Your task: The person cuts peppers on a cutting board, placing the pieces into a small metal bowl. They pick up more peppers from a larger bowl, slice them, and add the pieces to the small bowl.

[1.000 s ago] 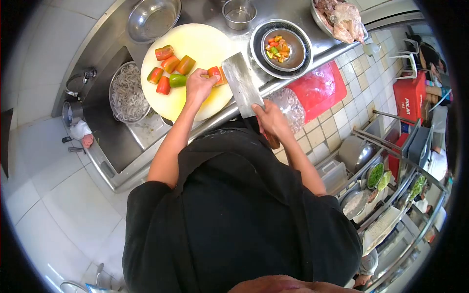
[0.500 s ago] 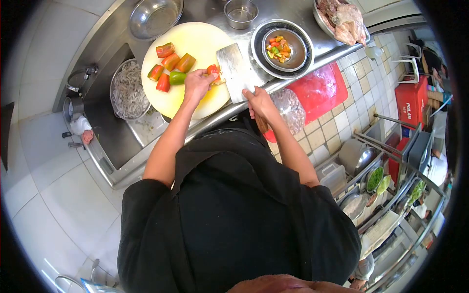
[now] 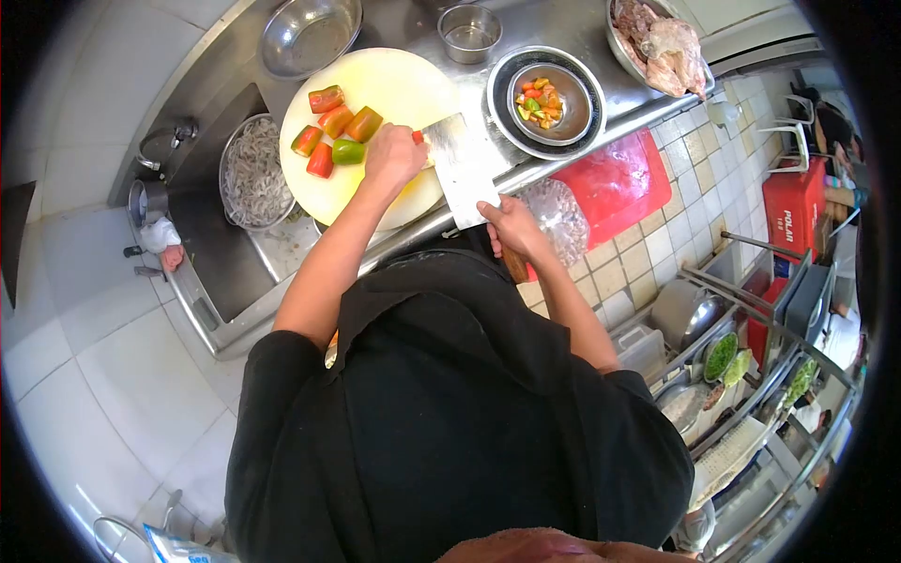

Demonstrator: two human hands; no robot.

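Note:
My left hand (image 3: 394, 158) is closed over a red pepper piece (image 3: 418, 137), mostly hidden by the fingers, above the right part of the round cutting board (image 3: 413, 80). My right hand (image 3: 512, 228) grips a cleaver (image 3: 462, 178) by its wooden handle. The wide blade reaches over the board's right edge, close to the held pepper. Several red, orange and green pepper pieces (image 3: 364, 123) lie together on the board's left half. To the right, diced peppers (image 3: 539, 105) fill the bottom of a small steel bowl (image 3: 582, 113), which rests in a larger dark-lined one.
At left, a colander of pale strips (image 3: 255, 174) stands in the sink (image 3: 211, 235). Behind the board are a steel bowl (image 3: 310, 38) and a small steel pot (image 3: 469, 36). Raw poultry (image 3: 674, 56) fills a bowl at the counter's far right. A red board (image 3: 624, 188) lies below the counter edge.
My left hand has turned and closed further over the red pepper piece, so less of it shows. The cleaver stays beside it in my right hand. The whole view has shifted slightly.

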